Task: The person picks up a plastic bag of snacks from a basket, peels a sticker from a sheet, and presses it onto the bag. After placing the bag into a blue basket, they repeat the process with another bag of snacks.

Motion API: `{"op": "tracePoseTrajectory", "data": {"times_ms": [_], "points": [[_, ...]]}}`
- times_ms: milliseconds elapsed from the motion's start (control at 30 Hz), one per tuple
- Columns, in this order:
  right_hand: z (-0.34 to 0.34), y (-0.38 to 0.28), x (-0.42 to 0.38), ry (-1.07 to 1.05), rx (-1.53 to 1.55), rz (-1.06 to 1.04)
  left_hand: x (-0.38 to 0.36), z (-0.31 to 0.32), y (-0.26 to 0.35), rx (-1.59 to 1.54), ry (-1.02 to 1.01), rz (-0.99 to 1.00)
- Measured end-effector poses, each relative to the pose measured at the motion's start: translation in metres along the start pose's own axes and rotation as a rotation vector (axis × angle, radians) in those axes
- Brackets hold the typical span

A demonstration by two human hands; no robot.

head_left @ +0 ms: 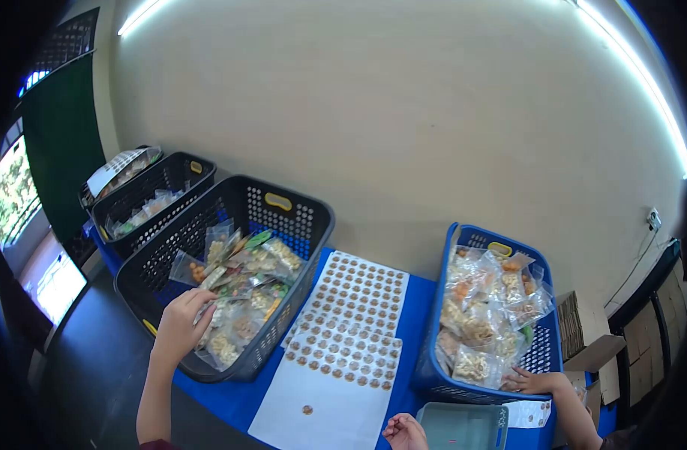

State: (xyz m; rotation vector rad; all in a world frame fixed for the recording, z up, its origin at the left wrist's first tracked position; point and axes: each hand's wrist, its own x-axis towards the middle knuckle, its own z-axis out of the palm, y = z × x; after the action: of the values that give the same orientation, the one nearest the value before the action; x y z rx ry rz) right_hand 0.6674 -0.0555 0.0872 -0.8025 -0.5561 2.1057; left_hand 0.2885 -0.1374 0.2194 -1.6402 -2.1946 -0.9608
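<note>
My left hand (184, 322) reaches over the near side of a black basket (287, 225), thumb and fingers parted with nothing between them. Below it lie clear packets of snacks (242, 319), some pale, some orange, piled inside the basket. My right hand (406, 433) is low in the view, beside a grey-green tray (463, 414). Its fingers are curled together, and I cannot tell what they hold. Left of that hand lie overlapping white sheets of round brown stickers (343, 360); the nearest has a single sticker (307, 409) on its lower, bare part.
Another person's hand (529, 381) touches the near end of a blue basket (557, 330) full of snack packets (486, 307). More black baskets (186, 169) stand at the back left. Cardboard boxes (591, 337) are at the right. A blue cloth (422, 300) covers the table against the wall.
</note>
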Motion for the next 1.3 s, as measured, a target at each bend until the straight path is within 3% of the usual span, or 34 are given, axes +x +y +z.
{"op": "tracePoseTrajectory", "data": {"times_ms": [233,433,533,600,667,767,900,1000,1133,1233,1300], "points": [[0.022,0.045,0.001,0.074,-0.136,0.000,0.031,0.018,-0.080,0.026,-0.212,0.050],[0.038,0.066,0.004,0.137,-0.197,-0.028,0.055,0.089,-0.143,-0.047,-0.580,0.031],[0.045,0.075,0.007,0.141,-0.215,-0.042,0.034,0.143,-0.174,0.058,-0.822,-0.011],[0.049,0.081,0.006,0.147,-0.221,-0.050,0.011,0.154,-0.179,0.012,-1.135,-0.113],[0.051,0.088,0.005,0.149,-0.232,-0.060,-0.016,0.170,-0.192,-0.053,-1.395,-0.052],[0.054,0.097,0.002,0.168,-0.238,-0.042,-0.038,0.182,-0.186,-0.102,-1.574,0.042],[0.056,0.101,-0.005,0.172,-0.269,-0.049,-0.046,0.186,-0.174,-0.015,-1.618,0.219],[0.054,0.102,-0.009,0.186,-0.315,-0.068,-0.066,0.198,-0.191,-0.140,-1.592,0.197],[0.049,0.102,-0.012,0.209,-0.327,-0.096,-0.047,0.188,-0.166,0.093,-1.591,0.229],[0.045,0.101,-0.012,0.218,-0.323,-0.104,-0.050,0.186,-0.169,0.237,-1.380,0.417],[0.045,0.100,-0.012,0.228,-0.325,-0.099,-0.038,0.189,-0.170,0.255,-1.423,0.323]]}}
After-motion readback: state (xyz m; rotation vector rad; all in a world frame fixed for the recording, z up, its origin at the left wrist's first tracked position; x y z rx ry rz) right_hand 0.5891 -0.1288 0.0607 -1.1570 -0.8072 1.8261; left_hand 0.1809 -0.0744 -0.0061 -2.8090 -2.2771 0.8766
